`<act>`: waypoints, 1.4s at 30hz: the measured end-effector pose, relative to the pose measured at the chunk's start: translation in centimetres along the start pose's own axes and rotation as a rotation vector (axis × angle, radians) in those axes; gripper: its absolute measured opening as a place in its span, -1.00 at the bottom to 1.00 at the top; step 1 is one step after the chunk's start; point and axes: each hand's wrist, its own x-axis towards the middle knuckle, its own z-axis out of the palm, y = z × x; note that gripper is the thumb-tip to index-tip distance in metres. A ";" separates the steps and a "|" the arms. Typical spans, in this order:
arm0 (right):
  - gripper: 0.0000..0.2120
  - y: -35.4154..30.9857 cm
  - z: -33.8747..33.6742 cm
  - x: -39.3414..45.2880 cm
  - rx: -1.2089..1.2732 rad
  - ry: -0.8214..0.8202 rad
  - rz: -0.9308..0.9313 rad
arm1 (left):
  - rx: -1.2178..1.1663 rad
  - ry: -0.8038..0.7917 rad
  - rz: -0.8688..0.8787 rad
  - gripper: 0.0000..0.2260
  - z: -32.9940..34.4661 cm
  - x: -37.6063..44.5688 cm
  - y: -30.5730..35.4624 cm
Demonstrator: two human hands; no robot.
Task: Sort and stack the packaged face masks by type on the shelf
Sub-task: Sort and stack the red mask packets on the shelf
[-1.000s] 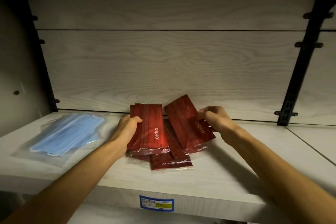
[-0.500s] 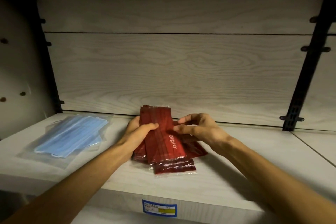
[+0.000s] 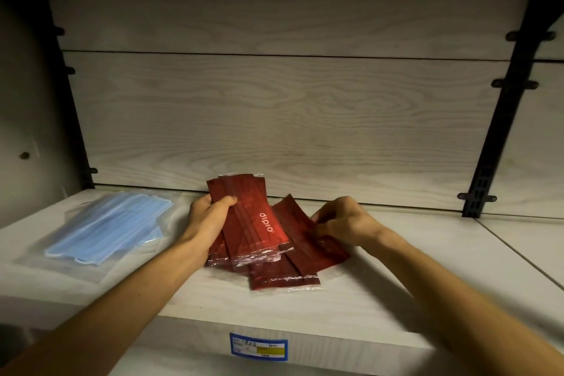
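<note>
While the head view looks down onto a pale wood-grain shelf board (image 3: pixel 381 299), the left hand (image 3: pixel 207 220) grips a small fanned stack of dark red, clear-wrapped flat mask packets (image 3: pixel 247 223), thumb laid across the front and fingers curled behind the left edge; the stack is tilted, its upper end raised toward the wood-grain back panel (image 3: pixel 290 119) and its lower end resting among the packets below. White lettering runs along the front packet, just right of the thumb. To the right of that stack, the right hand (image 3: pixel 341 223) pinches the upper edge of another dark red packet (image 3: pixel 308 241) with curled fingertips; this packet lies slanted, partly under the held stack and touching it. Below and between the two hands, one more red packet (image 3: pixel 283 278) lies flat on the board, overlapped by the others. Well to the left of the left hand, a loose stack of light blue pleated masks in clear plastic bags (image 3: pixel 113 223) lies flat near the shelf's left end, apart from the red group. Below both forearms, a blue-bordered price label (image 3: pixel 258 348) sits on the shelf's front edge. Right of the right hand, a black slotted metal upright (image 3: pixel 494 137) rises against the back panel.
</note>
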 end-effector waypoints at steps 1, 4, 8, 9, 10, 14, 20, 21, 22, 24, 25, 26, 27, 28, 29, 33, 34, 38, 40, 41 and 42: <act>-0.82 0.0 -0.2 0.0 0.096 0.021 0.009 | -0.005 0.014 0.007 -0.94 -0.1 0.1 0.0; -0.77 -0.5 -1.1 0.2 0.368 0.227 0.008 | -0.014 0.054 -0.007 -0.88 -0.2 0.4 -0.1; -0.84 -1.6 -2.5 0.0 0.721 0.257 0.011 | 0.032 0.061 -0.034 -0.81 -0.2 0.6 0.0; -0.80 -1.7 -2.6 -0.1 0.793 0.209 0.007 | 0.034 0.052 -0.033 -0.72 -0.2 0.7 -0.1; -0.77 -1.8 -2.5 -0.1 0.852 0.157 0.001 | 0.033 0.032 -0.032 -0.64 -0.1 0.7 -0.2; -0.81 -2.3 0.1 -0.2 0.931 -0.037 -0.002 | 0.047 -0.090 0.031 -0.76 -0.1 0.2 -0.3; -0.78 -1.3 2.7 -0.1 0.509 -0.022 -0.050 | 0.061 -0.106 0.022 -0.79 0.2 -0.6 -0.1; -0.72 -1.1 2.3 0.0 0.357 0.047 -0.053 | 0.062 -0.081 -0.009 -0.80 -0.1 -0.3 0.0; -0.62 -0.9 1.8 0.0 0.170 0.107 -0.040 | 0.052 -0.052 -0.045 -0.82 -0.5 -0.1 0.1; -0.37 -0.6 1.2 0.0 -0.187 0.109 0.020 | 0.021 0.025 -0.075 -0.89 -1.2 0.4 0.3; -0.29 -0.6 1.2 0.0 -0.281 0.074 0.048 | 0.022 0.060 -0.055 -0.92 -1.5 0.7 0.4; -0.27 -0.5 1.4 -0.1 -0.326 0.046 0.063 | 0.028 0.082 -0.036 -0.92 -1.8 0.9 0.4; -0.31 -0.5 1.5 -0.1 -0.346 0.034 0.060 | 0.024 0.095 -0.037 -0.92 -1.9 1.1 0.4; -0.38 -0.5 1.7 -0.2 -0.354 0.031 0.039 | 0.003 0.095 -0.066 -0.90 -2.1 1.2 0.5; -0.48 -0.5 1.8 -0.1 -0.349 0.024 0.010 | -0.032 0.081 -0.120 -0.86 -2.2 1.3 0.5; -0.89 0.1 1.5 0.1 -0.146 -0.030 -0.021 | -0.223 0.023 -0.297 -0.80 -2.8 1.8 0.8; -0.92 0.1 1.3 0.1 -0.058 -0.032 -0.008 | -0.242 0.022 -0.299 -0.80 -2.9 1.9 0.8; -0.90 -0.1 0.3 0.0 0.239 0.048 0.080 | -0.230 -0.004 -0.309 -0.83 -3.1 1.8 0.9; -0.89 -0.3 0.0 0.0 0.399 0.117 0.091 | -0.196 -0.012 -0.308 -0.81 -3.0 1.8 0.9; -0.90 -0.4 -0.2 0.0 0.471 0.156 0.089 | -0.171 -0.021 -0.303 -0.81 -3.0 1.8 0.9; -0.89 -0.5 -0.4 0.0 0.526 0.194 0.082 | -0.141 -0.032 -0.299 -0.80 -2.8 1.8 0.8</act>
